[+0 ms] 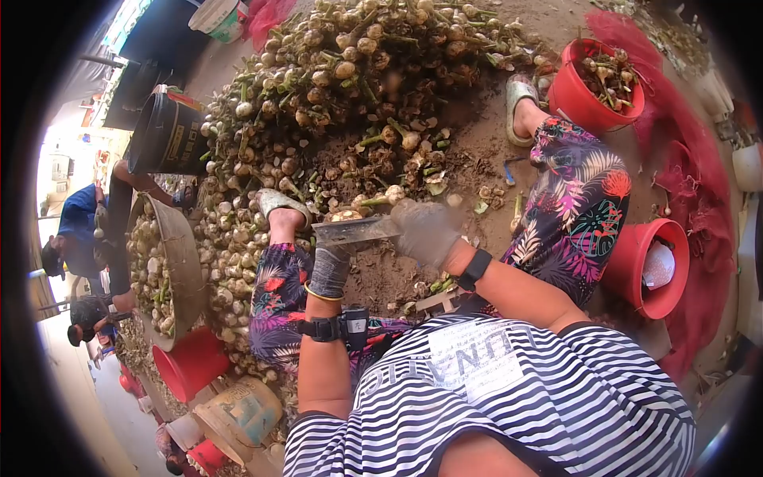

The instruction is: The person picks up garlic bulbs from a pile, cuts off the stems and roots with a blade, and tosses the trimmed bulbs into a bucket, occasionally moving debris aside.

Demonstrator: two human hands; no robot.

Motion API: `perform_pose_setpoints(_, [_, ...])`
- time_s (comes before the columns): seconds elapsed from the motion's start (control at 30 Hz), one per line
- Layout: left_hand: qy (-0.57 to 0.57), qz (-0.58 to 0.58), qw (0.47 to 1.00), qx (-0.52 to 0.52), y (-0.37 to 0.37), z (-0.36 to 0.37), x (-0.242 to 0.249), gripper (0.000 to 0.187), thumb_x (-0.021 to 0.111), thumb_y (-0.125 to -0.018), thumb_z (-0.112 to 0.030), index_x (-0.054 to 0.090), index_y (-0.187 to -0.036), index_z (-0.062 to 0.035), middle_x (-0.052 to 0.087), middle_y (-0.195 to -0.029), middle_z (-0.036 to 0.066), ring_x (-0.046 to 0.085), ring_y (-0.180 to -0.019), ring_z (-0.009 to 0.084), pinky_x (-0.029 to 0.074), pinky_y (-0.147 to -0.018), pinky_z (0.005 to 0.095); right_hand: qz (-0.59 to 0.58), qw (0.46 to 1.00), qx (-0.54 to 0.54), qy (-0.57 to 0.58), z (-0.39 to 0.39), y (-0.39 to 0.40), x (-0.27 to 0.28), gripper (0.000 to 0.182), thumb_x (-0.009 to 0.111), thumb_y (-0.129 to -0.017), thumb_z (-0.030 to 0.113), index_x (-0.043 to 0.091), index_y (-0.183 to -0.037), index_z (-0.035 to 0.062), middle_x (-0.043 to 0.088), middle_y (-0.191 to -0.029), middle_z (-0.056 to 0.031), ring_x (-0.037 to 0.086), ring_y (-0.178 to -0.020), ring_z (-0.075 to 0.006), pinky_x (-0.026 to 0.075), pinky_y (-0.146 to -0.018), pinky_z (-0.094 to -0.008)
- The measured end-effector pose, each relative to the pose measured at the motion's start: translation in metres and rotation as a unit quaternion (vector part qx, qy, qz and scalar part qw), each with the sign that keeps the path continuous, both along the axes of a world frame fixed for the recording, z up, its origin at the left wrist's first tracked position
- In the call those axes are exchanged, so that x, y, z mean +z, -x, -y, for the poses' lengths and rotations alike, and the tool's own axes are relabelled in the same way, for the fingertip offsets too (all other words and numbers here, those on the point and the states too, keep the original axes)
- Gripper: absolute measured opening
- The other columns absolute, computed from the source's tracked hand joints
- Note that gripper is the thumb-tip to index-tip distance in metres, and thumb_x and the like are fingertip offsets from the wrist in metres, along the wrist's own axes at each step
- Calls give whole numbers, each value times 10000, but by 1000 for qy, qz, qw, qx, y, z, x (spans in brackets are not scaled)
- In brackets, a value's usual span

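Note:
My right hand (429,230), in a grey glove and slightly blurred, is closed on the handle end of a knife (354,231). Its broad flat blade points left across the front of my left hand (327,269). That hand wears a dark grey knit glove and is closed, its fingers partly covered by the blade. A garlic bulb (346,215) shows just beyond the blade, at my left fingertips. Past both hands lies a large heap of garlic (342,71) with stems on, and loose bulbs and trimmings are scattered over the soil.
A red bucket (568,87) with garlic stands at far right, and another red bucket (624,266) nearer. Red netting (699,262) lies beyond them. On the left are a black bucket (171,131), a wide tub (179,254) of garlic and a beige bucket (238,409). Other people sit farther left.

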State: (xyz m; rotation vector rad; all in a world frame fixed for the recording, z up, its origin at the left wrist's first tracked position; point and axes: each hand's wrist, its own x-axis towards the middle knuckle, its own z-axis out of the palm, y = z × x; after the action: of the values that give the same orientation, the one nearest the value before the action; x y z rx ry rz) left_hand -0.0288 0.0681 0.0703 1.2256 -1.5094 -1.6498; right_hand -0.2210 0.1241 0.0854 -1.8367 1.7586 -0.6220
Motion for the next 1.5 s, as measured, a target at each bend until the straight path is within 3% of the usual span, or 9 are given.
perform_pose_setpoints(0.17, [370, 440, 802, -160, -25, -9, -23, 375, 482, -849, -234, 409, -1159, -35, 504, -1084, 113, 495, -990, 194, 430, -794, 277, 30, 993, 46, 102, -5, -9, 6, 197, 566, -646, 149, 534, -793, 22, 536, -764, -151, 550, -739, -297, 434, -636, -371])
perform_pose_setpoints(0.33, [23, 53, 995, -82, -31, -10, -44, 212, 552, -820, -286, 489, -781, -87, 436, -631, -7, 422, -526, 111, 336, -451, 251, 36, 991, 30, 128, -2, -16, -7, 176, 542, -667, 232, 565, -759, 84, 564, -735, -118, 588, -694, -273, 458, -598, -380])
perform_pose_setpoints(0.6, [-168, -260, 949, 55, -6, -4, 32, 241, 584, -743, -154, 505, -937, -35, 526, -717, 14, 470, -568, 92, 399, -519, 220, -44, 965, -42, -257, 29, 27, -74, 257, 493, -738, 216, 598, -862, 17, 602, -762, -168, 579, -768, -317, 457, -669, -390])
perform_pose_setpoints(0.77, [-62, -529, 575, 621, -153, 84, 35, 373, 605, -727, -343, 532, -886, -14, 578, -816, 131, 553, -692, 220, 452, -574, 330, -39, 968, -48, -243, 33, 13, -100, 267, 515, -705, 221, 610, -891, 54, 602, -794, -172, 577, -776, -319, 461, -695, -397])
perform_pose_setpoints(0.9, [-175, -446, 761, 437, -251, 168, -73, 495, 595, -729, -358, 474, -1121, -81, 539, -1021, 176, 542, -861, 315, 477, -678, 396, -3, 959, -72, -275, 40, 4, -92, 271, 527, -666, 209, 603, -867, 43, 597, -792, -173, 575, -771, -321, 457, -694, -405])
perform_pose_setpoints(1.0, [-44, 158, 906, 391, -151, 233, -105, 475, 665, -692, -184, 479, -1119, -91, 595, -915, 103, 561, -783, 282, 462, -694, 325, 19, 957, -99, -273, 53, 2, -96, 250, 529, -665, 219, 606, -830, 47, 588, -794, -183, 565, -771, -338, 448, -694, -417])
perform_pose_setpoints(1.1, [131, 654, 741, 77, -103, 289, -130, 619, 659, -650, -142, 425, -1222, -96, 448, -1215, 191, 434, -1130, 302, 376, -916, 352, 45, 949, -142, -277, 60, 4, -104, 221, 539, -681, 247, 613, -767, 57, 582, -770, -186, 559, -758, -350, 446, -688, -420])
perform_pose_setpoints(1.37, [87, 753, 639, -129, -78, 352, -175, 560, 620, -695, -134, 433, -1220, -190, 399, -1270, 152, 414, -1145, 303, 374, -922, 369, 79, 943, -196, -258, 65, 2, -130, 206, 558, -703, 248, 600, -698, 46, 564, -709, -188, 551, -699, -358, 443, -633, -426])
perform_pose_setpoints(1.5, [52, 432, 890, -139, -58, 316, -147, 533, 722, -632, -196, 516, -1080, 7, 598, -972, 179, 570, -918, 249, 461, -774, 321, 114, 950, -205, -204, 63, 0, -123, 203, 546, -714, 247, 599, -665, 56, 557, -655, -180, 551, -659, -353, 443, -606, -424])
